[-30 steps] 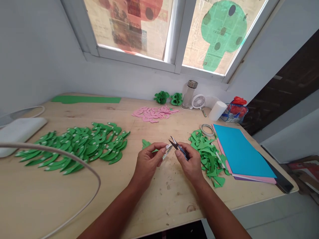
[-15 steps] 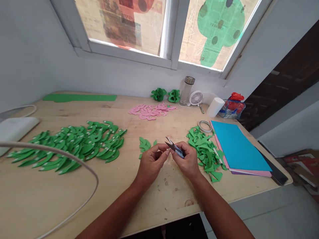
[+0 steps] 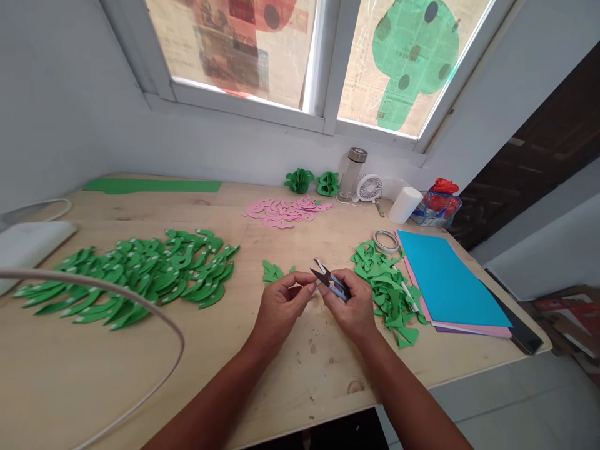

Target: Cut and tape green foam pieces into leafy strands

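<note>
My right grip (image 3: 351,309) wraps the snips (image 3: 334,287), blades parted; they slant forward-left above the tabletop (image 3: 304,387), tips just beyond my left grip (image 3: 284,305), fingertips pinched together; what those hold, I cannot tell.

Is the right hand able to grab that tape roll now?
Probably not straight away: the right hand holds black-bladed snips. With those set down, it could likely reach over the green scraps to the tape roll.

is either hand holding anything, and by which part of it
The right hand holds the dark-bladed snips by their handle end, blades sticking out. The left hand is in a pinch; whether it holds anything cannot be told.
</note>
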`<state>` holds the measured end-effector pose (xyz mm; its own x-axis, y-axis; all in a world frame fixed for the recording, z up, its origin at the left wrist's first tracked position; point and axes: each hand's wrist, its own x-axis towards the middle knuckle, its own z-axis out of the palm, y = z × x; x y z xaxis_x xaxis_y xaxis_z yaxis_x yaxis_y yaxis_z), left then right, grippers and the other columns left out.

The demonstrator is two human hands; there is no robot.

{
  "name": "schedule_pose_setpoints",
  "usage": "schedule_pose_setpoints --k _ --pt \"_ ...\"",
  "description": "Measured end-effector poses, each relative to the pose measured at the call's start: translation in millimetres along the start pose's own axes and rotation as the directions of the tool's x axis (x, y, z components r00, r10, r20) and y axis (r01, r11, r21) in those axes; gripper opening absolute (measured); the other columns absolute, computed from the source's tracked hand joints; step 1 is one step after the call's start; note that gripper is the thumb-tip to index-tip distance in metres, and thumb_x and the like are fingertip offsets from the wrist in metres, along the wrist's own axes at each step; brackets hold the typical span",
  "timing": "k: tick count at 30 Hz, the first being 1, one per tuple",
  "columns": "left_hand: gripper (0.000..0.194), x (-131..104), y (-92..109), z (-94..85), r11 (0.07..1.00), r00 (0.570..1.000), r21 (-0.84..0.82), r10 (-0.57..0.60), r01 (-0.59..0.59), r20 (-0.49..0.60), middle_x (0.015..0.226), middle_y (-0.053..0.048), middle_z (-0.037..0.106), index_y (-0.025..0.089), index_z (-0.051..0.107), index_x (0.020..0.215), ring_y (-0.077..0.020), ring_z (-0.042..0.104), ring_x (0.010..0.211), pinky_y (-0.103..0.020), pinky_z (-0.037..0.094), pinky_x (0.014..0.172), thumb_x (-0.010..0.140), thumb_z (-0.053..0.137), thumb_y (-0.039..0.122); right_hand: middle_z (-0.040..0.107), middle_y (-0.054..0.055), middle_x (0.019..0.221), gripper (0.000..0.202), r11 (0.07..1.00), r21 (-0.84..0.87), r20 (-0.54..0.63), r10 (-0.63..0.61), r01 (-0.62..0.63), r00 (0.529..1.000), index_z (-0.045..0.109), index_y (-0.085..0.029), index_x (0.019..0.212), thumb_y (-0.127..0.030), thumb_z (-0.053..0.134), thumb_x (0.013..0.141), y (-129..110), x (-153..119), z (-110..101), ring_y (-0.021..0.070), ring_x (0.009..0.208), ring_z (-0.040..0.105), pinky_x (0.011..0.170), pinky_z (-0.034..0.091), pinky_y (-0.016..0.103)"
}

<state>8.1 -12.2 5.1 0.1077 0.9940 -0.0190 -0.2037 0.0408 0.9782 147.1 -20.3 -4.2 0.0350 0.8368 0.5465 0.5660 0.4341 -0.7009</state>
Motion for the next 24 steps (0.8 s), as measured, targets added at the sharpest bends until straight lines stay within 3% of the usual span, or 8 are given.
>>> schedule_pose_setpoints --k 6,15,24 --pt "0.014 -0.2 3.7 -1.7 1.0 0.999 -0.014 0.002 -0.003 -0.042 0.046 0.007 0.042 0.016 0.062 0.066 -0.0049 0.032 0.042 -0.018 0.023 0.042 0.067 0.067 0.028 0.065 0.005 0.077 0.025 0.987 -0.088 0.022 -0.13 0.131 0.991 0.063 -0.017 0.094 -0.039 0.054 0.086 -3.7 -1.4 -0.9 0.0144 0.064 0.055 0.059 0.044 0.026" --pt "0.012 0.4 4.2 -2.1 0.999 0.998 -0.037 0.004 -0.007 -0.058 0.046 0.006 0.043 0.016 0.065 0.067 -0.0051 0.031 0.041 -0.019 0.024 0.04 0.066 0.07 0.027 0.065 0.005 0.08 0.027 0.983 -0.125 -0.002 -0.138 0.136 0.99 0.061 -0.015 0.1 -0.037 0.054 0.086 -1.4 -1.8 -2.0 0.0135 0.063 0.055 0.059 0.043 0.025" --pt "0.012 3.5 -0.7 -8.0 0.988 0.984 -0.12 0.077 -0.097 -0.161 0.05 0.006 0.048 0.017 0.066 0.076 -0.006 0.038 0.044 -0.019 0.03 0.045 0.069 0.07 0.025 0.061 0.003 0.067 0.027 0.974 -0.202 0.024 -0.096 0.099 0.995 0.063 -0.015 0.084 -0.04 0.051 0.087 2.6 -1.6 -0.3 0.0132 0.058 0.051 0.056 0.037 0.025"
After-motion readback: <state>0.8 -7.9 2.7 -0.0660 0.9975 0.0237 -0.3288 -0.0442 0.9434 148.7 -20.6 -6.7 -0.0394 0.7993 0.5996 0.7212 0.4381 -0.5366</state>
